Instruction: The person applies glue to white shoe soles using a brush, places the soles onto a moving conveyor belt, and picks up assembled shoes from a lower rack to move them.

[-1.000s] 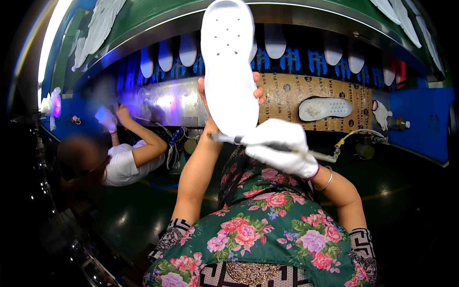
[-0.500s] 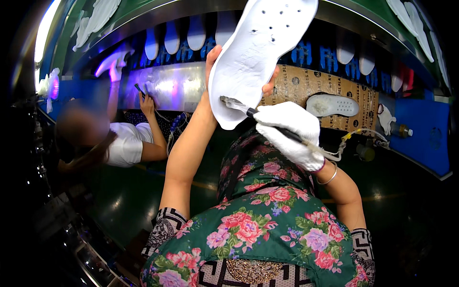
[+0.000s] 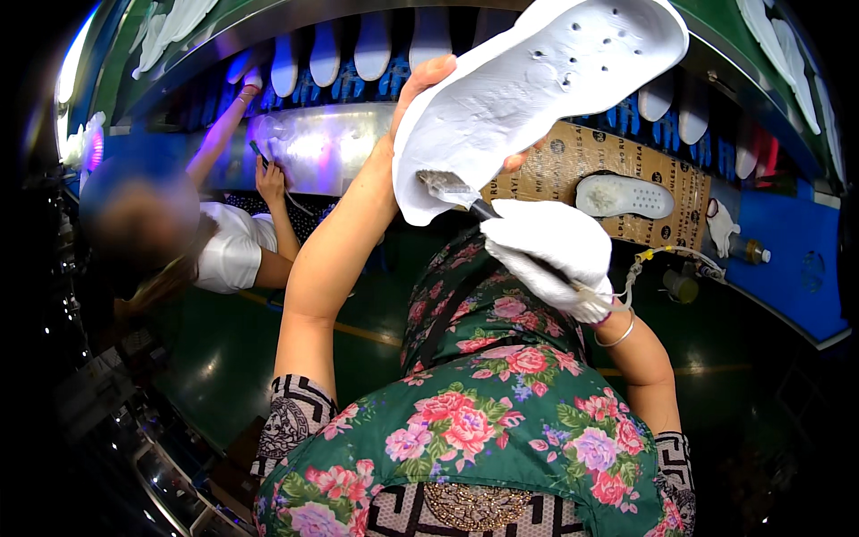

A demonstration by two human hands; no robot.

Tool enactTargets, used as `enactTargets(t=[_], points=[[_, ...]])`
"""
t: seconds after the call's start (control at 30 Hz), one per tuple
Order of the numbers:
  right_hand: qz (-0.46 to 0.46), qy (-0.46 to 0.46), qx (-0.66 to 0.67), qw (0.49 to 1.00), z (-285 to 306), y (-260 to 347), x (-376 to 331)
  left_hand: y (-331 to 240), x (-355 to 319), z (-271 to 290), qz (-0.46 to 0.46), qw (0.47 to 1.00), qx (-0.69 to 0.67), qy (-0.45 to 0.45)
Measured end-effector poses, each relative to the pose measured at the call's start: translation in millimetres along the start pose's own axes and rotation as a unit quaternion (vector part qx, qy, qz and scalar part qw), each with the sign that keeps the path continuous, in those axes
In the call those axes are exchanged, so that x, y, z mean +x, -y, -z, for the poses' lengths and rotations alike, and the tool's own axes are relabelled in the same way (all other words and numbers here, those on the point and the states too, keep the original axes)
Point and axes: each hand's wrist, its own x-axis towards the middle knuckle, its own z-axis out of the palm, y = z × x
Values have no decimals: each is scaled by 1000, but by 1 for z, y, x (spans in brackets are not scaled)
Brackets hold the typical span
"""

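A white shoe sole (image 3: 488, 116) with a raised rim and several small holes hangs tilted in front of me. My bare left hand (image 3: 413, 94) is closed around its edges from beneath; most of the palm is hidden behind it. In a white glove, my right hand (image 3: 550, 251) grips a brush (image 3: 440, 185) by its black handle. The brush's flat bristles touch the inside of the sole's near end. A thin pale hose (image 3: 617, 293) runs by the gloved wrist.
Another white sole (image 3: 624, 197) lies on a printed cardboard sheet (image 3: 555, 170). Behind it, soles (image 3: 371, 49) stand in a row on blue holders. A person (image 3: 234, 251) at left holds a brush over a metal plate (image 3: 331, 148). A bottle (image 3: 752, 248) lies on the blue surface (image 3: 787, 277).
The sole has tilted, its far end swinging right, its near end slightly left and up. The brush still touches its near end. The other person's far hand now reaches the row of soles.
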Motion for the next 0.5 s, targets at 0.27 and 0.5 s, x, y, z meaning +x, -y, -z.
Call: enactTargets(t=[0.27,0.5], points=[[-49,27,149,987,0,4,2,-9,1,2,-23,999,32,-9],[-338,16,375,863,2,4,8,-12,5,4,-70,994,74,-25]])
